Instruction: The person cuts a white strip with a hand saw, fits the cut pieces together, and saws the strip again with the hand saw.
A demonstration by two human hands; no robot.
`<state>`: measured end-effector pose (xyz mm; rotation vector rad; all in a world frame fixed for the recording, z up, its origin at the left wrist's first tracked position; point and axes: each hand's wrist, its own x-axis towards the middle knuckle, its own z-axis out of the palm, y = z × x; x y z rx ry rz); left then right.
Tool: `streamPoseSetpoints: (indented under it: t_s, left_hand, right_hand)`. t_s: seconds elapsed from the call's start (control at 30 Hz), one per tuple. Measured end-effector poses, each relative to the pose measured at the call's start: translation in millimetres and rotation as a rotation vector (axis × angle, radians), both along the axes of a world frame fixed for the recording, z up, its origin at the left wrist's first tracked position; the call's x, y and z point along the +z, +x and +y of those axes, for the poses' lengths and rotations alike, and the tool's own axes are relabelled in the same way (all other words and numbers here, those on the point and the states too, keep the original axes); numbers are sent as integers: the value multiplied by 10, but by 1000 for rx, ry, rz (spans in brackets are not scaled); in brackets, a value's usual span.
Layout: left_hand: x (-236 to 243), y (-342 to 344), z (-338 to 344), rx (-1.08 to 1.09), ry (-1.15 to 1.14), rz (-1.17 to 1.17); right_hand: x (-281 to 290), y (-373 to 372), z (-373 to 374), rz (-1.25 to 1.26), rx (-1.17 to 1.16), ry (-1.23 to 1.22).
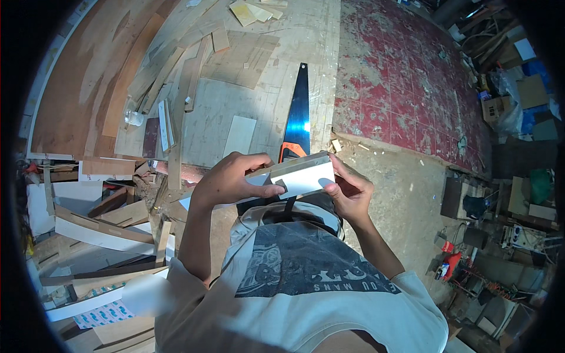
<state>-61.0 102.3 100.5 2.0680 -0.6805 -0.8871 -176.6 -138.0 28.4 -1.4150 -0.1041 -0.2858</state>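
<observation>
Both hands hold short white-faced pieces of wood board (305, 180) in front of my waist, with bare wood edges upward. My left hand (234, 178) is closed around the left part, its thumb on the near white face. At the right end, my right hand (352, 189) pinches the piece between thumb and fingers. A narrow white strip shows below my left hand; whether it joins the held pieces I cannot tell. Just beyond them lies a hand saw (298, 115) on the plywood, its orange handle toward me and partly hidden by the board.
The saw rests on a large plywood sheet (321, 70) strewn with offcuts, a white rectangular panel (240, 136) among them. Scrap strips (106, 235) pile up at the left. A worn red surface (400, 76) stretches away at the far right, with clutter and boxes (529, 94) along the right edge.
</observation>
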Motion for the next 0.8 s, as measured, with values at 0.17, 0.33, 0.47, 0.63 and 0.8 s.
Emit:
streamPoseSetpoints:
  t_s: [0.17,0.33,0.47,0.63,0.8]
  left_hand:
    - [-8,43,-48,-21,48,-36]
    - [25,54,-93,-67,131,-30]
    - [21,59,-156,-127,108,-18]
    - [-142,33,-145,-101,5,-34]
    - [-184,56,-165,-94,5,57]
  right_hand:
    - [46,87,8,98,15,97]
    - [128,158,-70,284,170,223]
    - [29,149,-155,523,308,186]
    - [-13,138,-165,546,274,188]
    - [-2,133,-148,574,248,199]
